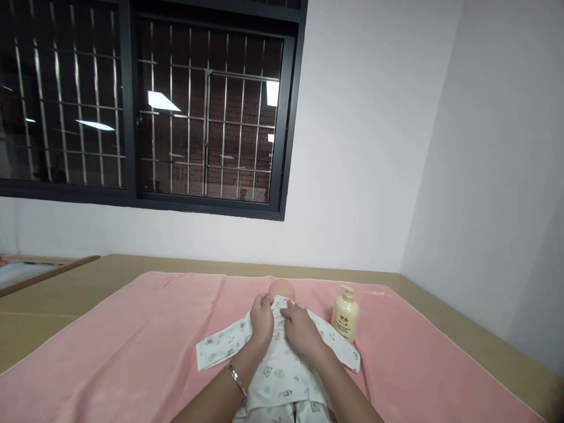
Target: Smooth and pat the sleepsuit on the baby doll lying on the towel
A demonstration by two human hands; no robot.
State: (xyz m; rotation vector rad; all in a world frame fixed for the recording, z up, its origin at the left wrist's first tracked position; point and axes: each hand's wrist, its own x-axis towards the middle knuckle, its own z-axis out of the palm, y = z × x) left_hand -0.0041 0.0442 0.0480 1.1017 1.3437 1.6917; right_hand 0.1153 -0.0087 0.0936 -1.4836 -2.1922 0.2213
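Observation:
A doll lies on its back on a pink towel, its smooth head (282,288) at the far end. It wears a white baby shirt (277,382) with small printed figures, the sleeves spread out to both sides. My left hand (262,320), with a silver bracelet at the wrist, is closed at the left of the shirt's neckline. Across from it my right hand (302,329) has its fingers bent onto the cloth just below the neckline. Fingertips of both hands are close together on the shirt; the exact spot they grip is small and partly hidden.
A yellow pump bottle (346,314) stands beside the right sleeve. The pink towel (145,335) covers most of the tan tabletop (88,288). Behind are a white wall (361,147) and a dark-framed barred window (211,117).

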